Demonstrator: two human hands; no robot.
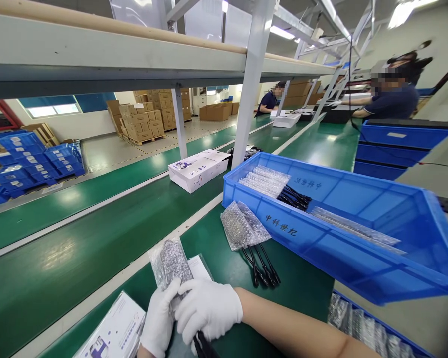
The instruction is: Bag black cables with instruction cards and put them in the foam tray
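Observation:
My left hand, in a white glove, is closed around the side of a bubble-wrapped black cable. From the other side my right hand, also gloved, wraps over the same cable, and its black ends stick out below the fingers. A white paper packet in clear plastic lies just behind my hands, partly covered by them. More bubble-wrapped cables rest on the green worktop, their black ends pointing toward me. At lower left is a stack of printed white booklets or boxes, close to my left hand.
A blue bin with bubble-wrapped cables stands to the right. A printed white box sits on the green conveyor. Overhead runs a shelf with a metal post. Two co-workers are farther along the line.

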